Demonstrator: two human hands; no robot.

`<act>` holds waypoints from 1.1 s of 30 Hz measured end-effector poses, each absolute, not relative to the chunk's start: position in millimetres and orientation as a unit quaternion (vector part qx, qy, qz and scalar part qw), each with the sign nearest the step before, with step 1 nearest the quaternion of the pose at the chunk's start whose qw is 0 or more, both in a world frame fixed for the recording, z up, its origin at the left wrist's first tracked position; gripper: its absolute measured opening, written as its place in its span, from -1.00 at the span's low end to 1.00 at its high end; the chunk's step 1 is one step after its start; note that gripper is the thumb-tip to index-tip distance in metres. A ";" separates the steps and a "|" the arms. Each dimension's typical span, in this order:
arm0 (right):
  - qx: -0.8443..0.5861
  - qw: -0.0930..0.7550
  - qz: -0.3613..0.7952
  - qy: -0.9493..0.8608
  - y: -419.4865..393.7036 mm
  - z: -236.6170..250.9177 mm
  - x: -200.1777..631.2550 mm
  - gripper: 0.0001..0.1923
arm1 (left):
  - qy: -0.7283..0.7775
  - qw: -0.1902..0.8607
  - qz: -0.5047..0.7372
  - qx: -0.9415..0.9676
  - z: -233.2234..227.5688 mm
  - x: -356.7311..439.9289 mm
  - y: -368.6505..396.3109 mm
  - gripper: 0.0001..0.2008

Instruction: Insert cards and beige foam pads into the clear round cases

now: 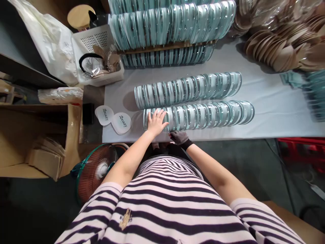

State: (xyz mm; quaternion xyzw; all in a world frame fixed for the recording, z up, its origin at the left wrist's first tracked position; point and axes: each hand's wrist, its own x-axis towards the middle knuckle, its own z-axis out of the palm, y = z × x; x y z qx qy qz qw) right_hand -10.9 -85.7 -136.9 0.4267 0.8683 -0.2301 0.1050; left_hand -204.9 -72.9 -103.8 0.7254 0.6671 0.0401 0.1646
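Nearest the camera is the person's black-and-white striped shirt (172,203), with both bare forearms reaching forward over the near edge of the white-covered work table (274,112). The right hand (179,137), in a dark knitted glove, sits at that edge, just touching the near row of overlapping round clear-glass discs (203,115); its fingers are curled, and whether they pinch anything cannot be told. The bare left hand (156,122) lies flat with fingers spread on the left end of the same row, pressing on the discs rather than gripping them. This row lies along the table's front, running left to right.

Left of it, two white oval printed labels (113,118) lie at the table's corner. Below the table, a round fan with a green-rimmed wire guard (98,167) stands beside brown cardboard boxes (38,142).

Just behind the near row is a second, parallel row of glass discs (188,88). Farther back, stacked racks of more glass discs (172,23) stand upright, a white perforated plastic basket (98,56) to their left and heaps of tan round discs (284,40) to the right.
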 end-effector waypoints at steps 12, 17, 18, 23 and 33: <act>0.505 0.236 -0.197 0.807 86.1 -72.4 -43.2 -0.65 | 0.617 0.183 0.027 0.765 -108.8 -164.6 -57.3 -0.37; 0.413 0.276 -0.178 0.850 95.7 -69.6 -54.8 -0.73 | 0.615 0.185 0.023 0.766 -111.6 -167.8 -57.2 -0.37; 0.409 0.258 -0.176 0.857 92.6 -68.3 -50.7 -0.74 | 0.616 0.188 0.022 0.765 -111.9 -167.9 -56.7 -0.38; 0.415 0.153 -0.216 0.870 41.4 -69.6 -10.4 -0.75 | 0.617 0.196 0.026 0.762 -112.8 -167.6 -54.9 -0.37; 0.499 0.132 -0.243 0.821 -94.1 -157.6 37.8 -0.64 | 0.619 0.187 0.014 0.763 -109.0 -167.9 -58.1 -0.36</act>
